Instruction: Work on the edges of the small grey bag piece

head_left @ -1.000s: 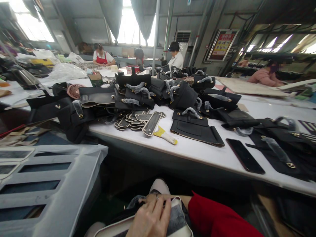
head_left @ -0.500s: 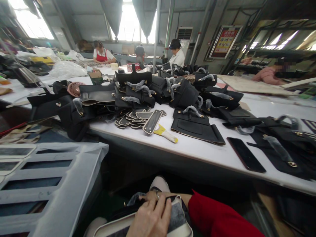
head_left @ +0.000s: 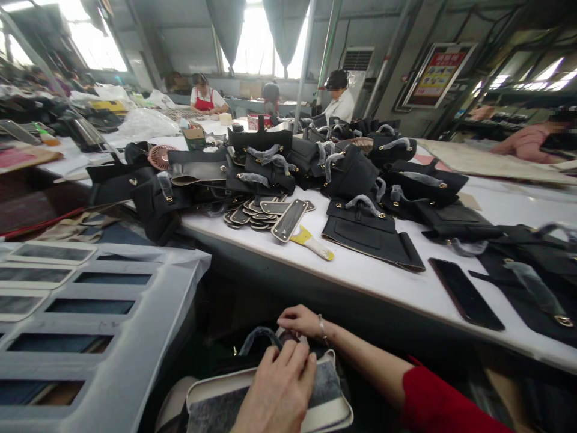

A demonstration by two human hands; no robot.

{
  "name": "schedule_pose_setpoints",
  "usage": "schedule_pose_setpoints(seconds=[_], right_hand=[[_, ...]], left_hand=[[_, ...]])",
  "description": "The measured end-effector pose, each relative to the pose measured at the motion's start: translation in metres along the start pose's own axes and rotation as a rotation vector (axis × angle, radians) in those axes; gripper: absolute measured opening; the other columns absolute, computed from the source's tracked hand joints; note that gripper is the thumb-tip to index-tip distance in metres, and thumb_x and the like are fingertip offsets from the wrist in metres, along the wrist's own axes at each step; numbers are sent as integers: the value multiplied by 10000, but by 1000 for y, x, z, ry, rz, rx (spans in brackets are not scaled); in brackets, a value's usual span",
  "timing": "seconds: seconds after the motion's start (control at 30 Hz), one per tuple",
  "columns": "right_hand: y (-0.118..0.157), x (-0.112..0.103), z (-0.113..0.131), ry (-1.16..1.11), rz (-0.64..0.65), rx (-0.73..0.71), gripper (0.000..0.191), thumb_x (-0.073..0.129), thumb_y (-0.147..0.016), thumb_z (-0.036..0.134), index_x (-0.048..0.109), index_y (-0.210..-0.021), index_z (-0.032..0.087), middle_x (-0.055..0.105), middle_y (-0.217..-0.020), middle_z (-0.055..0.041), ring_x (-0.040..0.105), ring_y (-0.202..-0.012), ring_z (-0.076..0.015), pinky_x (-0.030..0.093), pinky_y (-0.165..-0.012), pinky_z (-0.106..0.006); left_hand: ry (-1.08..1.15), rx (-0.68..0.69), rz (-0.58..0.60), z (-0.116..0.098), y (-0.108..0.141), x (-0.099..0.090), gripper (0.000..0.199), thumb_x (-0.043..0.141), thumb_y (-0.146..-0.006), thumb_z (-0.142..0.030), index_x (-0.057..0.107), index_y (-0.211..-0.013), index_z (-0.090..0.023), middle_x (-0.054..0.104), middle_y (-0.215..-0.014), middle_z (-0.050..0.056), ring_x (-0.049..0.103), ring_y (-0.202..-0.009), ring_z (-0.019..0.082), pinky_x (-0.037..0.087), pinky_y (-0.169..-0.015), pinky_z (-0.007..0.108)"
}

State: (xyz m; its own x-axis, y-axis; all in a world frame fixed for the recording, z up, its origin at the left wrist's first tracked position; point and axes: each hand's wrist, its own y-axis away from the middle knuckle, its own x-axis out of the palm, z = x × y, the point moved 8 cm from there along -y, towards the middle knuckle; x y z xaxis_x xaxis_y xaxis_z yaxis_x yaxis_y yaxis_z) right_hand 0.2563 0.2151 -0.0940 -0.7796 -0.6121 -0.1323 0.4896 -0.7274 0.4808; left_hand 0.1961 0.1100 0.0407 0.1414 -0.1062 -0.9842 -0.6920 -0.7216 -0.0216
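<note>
On my lap lies a black handbag with a grey, cream-edged panel facing up. My left hand rests across this panel, its bent fingers closed over the far edge. Just beyond, my right hand is at the far side of the bag, fingers curled down and closed; what they pinch is hidden. A plastic-wrapped handle with a gold fitting sticks up left of my right hand.
A white table bears many black handbags, a pile of cream-edged panels, a yellow-and-white scraper and a phone. At left stands a slotted grey rack with panels on it. Several people work farther back.
My right hand has moved up and away from beside my left hand, showing more forearm. My left hand stays on the panel. The view has turned slightly left.
</note>
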Motion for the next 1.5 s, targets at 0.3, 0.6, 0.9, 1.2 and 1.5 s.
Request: schedule_pose_setpoints(seconds=[0.3,0.6,0.9,1.2,1.5], right_hand=[[77,-16,46,-42,140,-32,394,777,-655,408,743,-943,142,612,-694,12,467,-570,-105,356,-532,-220],[80,-9,47,277,146,-61,342,656,-717,413,764,-913,155,586,-737,-1,498,-682,-162,375,-588,-250],[26,43,70,592,131,31,538,348,-975,528,763,-929,189,705,-877,-66,637,-844,-239,458,-746,-309],[21,76,64,866,359,-84,425,410,-983,367,622,-1255,119,686,-1104,-137,636,-1028,-290,473,-914,-371],[36,89,85,924,423,-299,320,463,-937,251,592,-1230,233,681,-1076,-68,629,-966,-245,451,-870,-321]], left_hand=[[26,95,-103,0,4,20,279,442,-975,-274,583,-1176,-142,634,-1070,76,557,-943,224,441,-791,368],[56,104,-256,4,19,7,192,487,-967,-222,595,-1112,-160,655,-1011,21,584,-878,180,482,-809,321],[1,131,-473,-1,32,8,296,365,-1006,-236,626,-1099,-130,705,-995,41,641,-919,177,497,-960,312],[292,84,-620,36,73,-53,313,469,-937,-156,615,-1214,-169,717,-1149,50,661,-1078,164,464,-1061,272],[1545,-1070,-426,176,163,75,808,640,-650,-787,697,-1114,-128,678,-1203,181,604,-1167,366,410,-1084,513]])
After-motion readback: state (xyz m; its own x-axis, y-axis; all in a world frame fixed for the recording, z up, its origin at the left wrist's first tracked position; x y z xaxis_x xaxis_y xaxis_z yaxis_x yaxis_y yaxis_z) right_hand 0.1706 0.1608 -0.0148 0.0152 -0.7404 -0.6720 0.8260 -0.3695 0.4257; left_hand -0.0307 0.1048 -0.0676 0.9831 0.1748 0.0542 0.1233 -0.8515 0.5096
